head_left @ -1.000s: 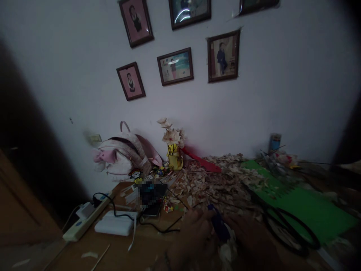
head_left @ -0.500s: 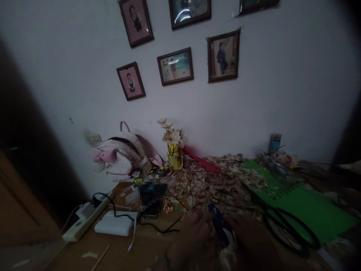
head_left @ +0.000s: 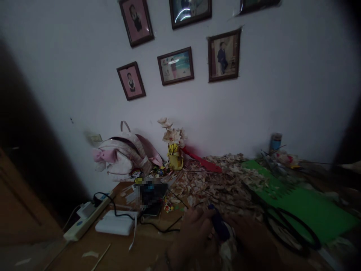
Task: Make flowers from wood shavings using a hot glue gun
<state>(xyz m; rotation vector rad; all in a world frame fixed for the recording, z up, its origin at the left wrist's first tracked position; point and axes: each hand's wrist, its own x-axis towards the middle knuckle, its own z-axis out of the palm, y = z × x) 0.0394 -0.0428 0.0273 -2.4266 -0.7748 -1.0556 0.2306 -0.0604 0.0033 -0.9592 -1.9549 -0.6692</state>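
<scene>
In the dim lower middle of the head view, my left hand is curled closed beside a dark blue tube-like thing with a pale lower end. Whatever its fingers hold is too dark to make out. My right hand lies against the other side of the blue tube and appears closed on it, its fingers mostly in shadow. Just beyond both hands spreads a heap of pale, dry petal-like pieces. Large black-handled scissors lie right of my right hand.
A green sheet covers the right side of the wooden table. At left are a power strip, a white box and black cable. Behind stand a backpack and yellow vase with pale flowers, near a red strip.
The blue tube has turned slightly between my hands, and its white patch shows less. Both hands stay in nearly the same place.
</scene>
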